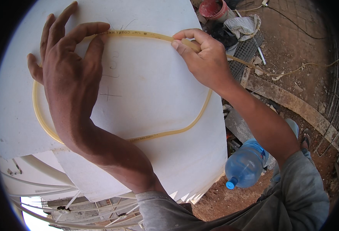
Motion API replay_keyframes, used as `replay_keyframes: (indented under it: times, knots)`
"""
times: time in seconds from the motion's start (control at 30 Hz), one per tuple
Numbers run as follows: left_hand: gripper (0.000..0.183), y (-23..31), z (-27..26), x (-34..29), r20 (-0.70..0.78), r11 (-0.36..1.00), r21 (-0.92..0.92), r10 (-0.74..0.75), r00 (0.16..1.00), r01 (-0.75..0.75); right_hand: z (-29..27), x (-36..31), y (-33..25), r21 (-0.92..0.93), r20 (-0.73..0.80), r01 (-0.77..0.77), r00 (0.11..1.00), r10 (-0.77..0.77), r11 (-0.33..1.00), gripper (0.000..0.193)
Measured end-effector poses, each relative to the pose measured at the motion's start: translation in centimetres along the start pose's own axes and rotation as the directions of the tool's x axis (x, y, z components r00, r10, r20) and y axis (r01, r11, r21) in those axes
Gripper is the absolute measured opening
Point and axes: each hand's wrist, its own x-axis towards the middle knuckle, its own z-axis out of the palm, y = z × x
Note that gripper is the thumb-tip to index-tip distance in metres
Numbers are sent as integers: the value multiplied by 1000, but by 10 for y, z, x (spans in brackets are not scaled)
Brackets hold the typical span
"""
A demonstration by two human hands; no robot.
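Note:
A pale yellow flexible hose with dark print along it lies in a wide loop on a white board. My left hand pinches the hose at the loop's far side between thumb and forefinger, its other fingers spread. To the right, my right hand grips it between thumb and bent forefinger. Between my hands the hose runs nearly straight. The loop's near side passes under my left forearm, which hides part of it. Pencil marks show on the board inside the loop.
A thin yellowish line trails past my right hand over the ground. Beyond the board's right edge are a red bucket, a white sack and a metal grate. A large blue water bottle lies below my right forearm.

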Motion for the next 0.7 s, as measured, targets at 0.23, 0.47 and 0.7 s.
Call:
replay_keyframes:
  times: [0.23, 0.47, 0.7]
  knots:
    - [23, -2, 1, 0, 11, 1000, 2, 5, 1000, -5, 0, 0, 1, -7, -11, 5, 1000, -5, 1000, 22]
    - [23, -3, 2, 0, -2, 1000, 10, 14, 1000, -14, -1, 0, -2, -40, -7, 14, 1000, -15, 999, 23]
    - [22, 1, 2, -1, 9, 999, -24, -21, 1000, 22, 2, 0, -1, 50, -19, -9, 1000, 10, 999, 21]
